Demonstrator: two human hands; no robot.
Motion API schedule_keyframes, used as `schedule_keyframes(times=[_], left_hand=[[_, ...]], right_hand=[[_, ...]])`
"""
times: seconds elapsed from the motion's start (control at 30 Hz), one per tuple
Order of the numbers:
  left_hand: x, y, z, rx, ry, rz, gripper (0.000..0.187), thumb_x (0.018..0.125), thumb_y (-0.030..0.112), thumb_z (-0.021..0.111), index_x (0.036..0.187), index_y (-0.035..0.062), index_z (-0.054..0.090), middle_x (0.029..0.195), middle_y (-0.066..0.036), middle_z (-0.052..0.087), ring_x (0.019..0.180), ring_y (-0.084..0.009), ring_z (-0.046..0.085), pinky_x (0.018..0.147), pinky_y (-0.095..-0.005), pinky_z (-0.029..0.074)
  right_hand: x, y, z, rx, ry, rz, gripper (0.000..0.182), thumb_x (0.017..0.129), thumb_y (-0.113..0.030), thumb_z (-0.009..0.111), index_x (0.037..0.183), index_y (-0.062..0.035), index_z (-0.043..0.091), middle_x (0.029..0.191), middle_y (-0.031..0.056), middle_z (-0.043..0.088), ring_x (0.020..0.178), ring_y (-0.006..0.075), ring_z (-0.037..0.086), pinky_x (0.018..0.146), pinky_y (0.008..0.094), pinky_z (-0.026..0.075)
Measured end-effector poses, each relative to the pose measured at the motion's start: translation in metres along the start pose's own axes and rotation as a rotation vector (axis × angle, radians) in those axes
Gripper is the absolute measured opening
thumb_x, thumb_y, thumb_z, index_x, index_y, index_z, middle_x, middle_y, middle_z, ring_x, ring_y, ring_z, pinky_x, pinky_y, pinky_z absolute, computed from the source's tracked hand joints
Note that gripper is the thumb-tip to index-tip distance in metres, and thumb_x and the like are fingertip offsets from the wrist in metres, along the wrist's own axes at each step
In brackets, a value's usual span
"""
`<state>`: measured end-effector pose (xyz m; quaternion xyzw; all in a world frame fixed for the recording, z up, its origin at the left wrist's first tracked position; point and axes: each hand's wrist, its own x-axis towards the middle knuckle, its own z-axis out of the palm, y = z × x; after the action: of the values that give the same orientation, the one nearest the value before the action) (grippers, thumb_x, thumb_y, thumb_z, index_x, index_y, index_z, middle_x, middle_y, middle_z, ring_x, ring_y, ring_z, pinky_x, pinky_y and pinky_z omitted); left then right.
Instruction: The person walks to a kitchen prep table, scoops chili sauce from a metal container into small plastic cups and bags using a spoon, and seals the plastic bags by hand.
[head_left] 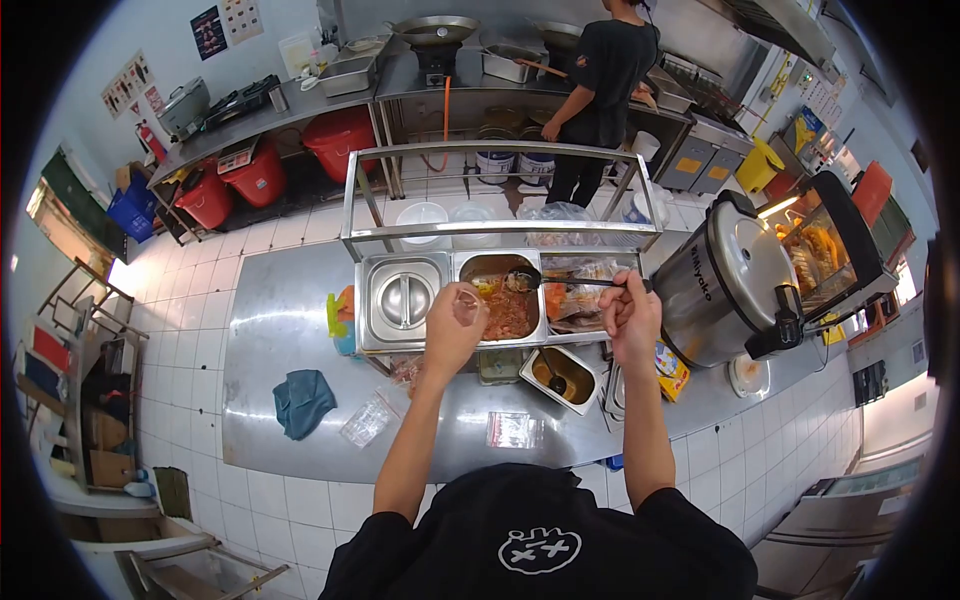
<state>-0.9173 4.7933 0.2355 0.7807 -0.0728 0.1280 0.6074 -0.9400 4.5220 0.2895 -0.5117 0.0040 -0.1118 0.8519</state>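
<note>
My right hand [632, 312] grips the handle of a black ladle [590, 282], which reaches left over the food pans. The ladle's bowl holds some food above a steel pan of reddish chopped food in sauce [505, 318]. Close to the front left of that pan, my left hand [457, 325] is closed with curled fingers around something clear, which looks like a small plastic bag. A lidded steel pan [403, 300] sits to the left. To the right is a pan with bagged food [580, 300]. In front, a smaller pan of brown sauce [560, 378] has a dark ladle in it.
Clear plastic bags [515, 430] and a blue-green cloth [304, 403] lie on the steel table [260, 330]. A large Miyako cooker [715, 285] stands right, beside a lit food display case [815, 245]. A steel rail [500, 235] spans behind the pans. Another person [612, 90] stands at the back counter.
</note>
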Motion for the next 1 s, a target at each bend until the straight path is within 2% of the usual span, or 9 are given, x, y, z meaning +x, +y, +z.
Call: schedule_keyframes(times=[0.1, 0.23, 0.37, 0.5, 0.6, 0.7, 0.8, 1.0], left_hand=[[0.004, 0.002, 0.017, 0.084, 0.069, 0.076, 0.025, 0.082, 0.006, 0.074, 0.104, 0.0007, 0.063, 0.097, -0.012, 0.067, 0.091, -0.0227, 0.066, 0.084, -0.0332, 0.052], [0.004, 0.013, 0.030, 0.060, 0.133, 0.048, 0.030, 0.081, 0.010, 0.076, 0.106, -0.0006, 0.063, 0.099, -0.014, 0.066, 0.092, -0.0271, 0.066, 0.083, -0.0356, 0.052], [0.005, 0.016, 0.033, 0.067, 0.166, 0.057, 0.034, 0.079, 0.006, 0.075, 0.109, 0.0007, 0.062, 0.101, -0.015, 0.062, 0.092, -0.0290, 0.065, 0.080, -0.0366, 0.053], [0.003, 0.024, 0.031, 0.062, 0.180, 0.053, 0.038, 0.074, 0.003, 0.076, 0.110, 0.0007, 0.061, 0.103, -0.015, 0.061, 0.095, -0.0312, 0.064, 0.082, -0.0383, 0.052], [0.002, 0.027, 0.029, 0.058, 0.174, 0.056, 0.040, 0.072, 0.001, 0.076, 0.109, 0.0007, 0.061, 0.103, -0.015, 0.061, 0.095, -0.0330, 0.063, 0.084, -0.0394, 0.051], [0.003, 0.022, 0.031, 0.061, 0.168, 0.061, 0.040, 0.071, 0.001, 0.077, 0.108, 0.0007, 0.061, 0.102, -0.016, 0.061, 0.096, -0.0339, 0.063, 0.086, -0.0397, 0.050], [0.003, 0.022, 0.032, 0.045, 0.162, 0.061, 0.038, 0.073, 0.002, 0.076, 0.107, 0.0005, 0.061, 0.101, -0.016, 0.062, 0.094, -0.0337, 0.063, 0.084, -0.0395, 0.051], [0.004, 0.026, 0.033, 0.087, 0.203, 0.072, 0.032, 0.077, 0.004, 0.073, 0.107, 0.0006, 0.062, 0.098, -0.015, 0.061, 0.085, -0.0304, 0.064, 0.075, -0.0378, 0.052]], right_hand=[[-0.009, -0.019, 0.019, -0.076, -0.035, -0.082, 0.035, 0.110, -0.034, 0.047, 0.099, -0.0031, 0.060, 0.072, 0.0125, 0.069, 0.040, 0.0085, 0.046, 0.036, 0.0223, 0.031], [-0.027, -0.028, 0.043, -0.285, -0.071, -0.208, 0.035, 0.111, -0.032, 0.042, 0.098, -0.0029, 0.058, 0.072, 0.0137, 0.069, 0.039, 0.0080, 0.045, 0.036, 0.0214, 0.030], [-0.044, -0.028, 0.058, -0.445, -0.187, -0.321, 0.036, 0.112, -0.031, 0.041, 0.099, -0.0019, 0.059, 0.075, 0.0123, 0.070, 0.043, 0.0057, 0.048, 0.039, 0.0200, 0.030], [-0.054, -0.031, 0.063, -0.578, -0.291, -0.362, 0.028, 0.109, -0.023, 0.048, 0.102, -0.0032, 0.067, 0.079, 0.0061, 0.072, 0.050, 0.0043, 0.051, 0.047, 0.0199, 0.040], [-0.059, -0.039, 0.069, -0.787, -0.365, -0.414, 0.022, 0.106, -0.019, 0.055, 0.100, -0.0042, 0.070, 0.078, 0.0042, 0.073, 0.053, 0.0086, 0.059, 0.051, 0.0242, 0.046], [-0.057, -0.044, 0.078, -0.903, -0.488, -0.603, 0.013, 0.100, -0.014, 0.062, 0.097, -0.0051, 0.071, 0.077, 0.0052, 0.073, 0.058, 0.0158, 0.066, 0.055, 0.0289, 0.050], [-0.056, -0.043, 0.081, -0.935, -0.544, -0.673, 0.008, 0.095, -0.012, 0.067, 0.094, -0.0051, 0.072, 0.077, 0.0074, 0.072, 0.062, 0.0226, 0.068, 0.057, 0.0320, 0.051], [-0.052, -0.043, 0.081, -0.980, -0.608, -0.728, 0.008, 0.093, -0.012, 0.070, 0.093, -0.0050, 0.071, 0.079, 0.0064, 0.071, 0.063, 0.0237, 0.068, 0.056, 0.0321, 0.050]])
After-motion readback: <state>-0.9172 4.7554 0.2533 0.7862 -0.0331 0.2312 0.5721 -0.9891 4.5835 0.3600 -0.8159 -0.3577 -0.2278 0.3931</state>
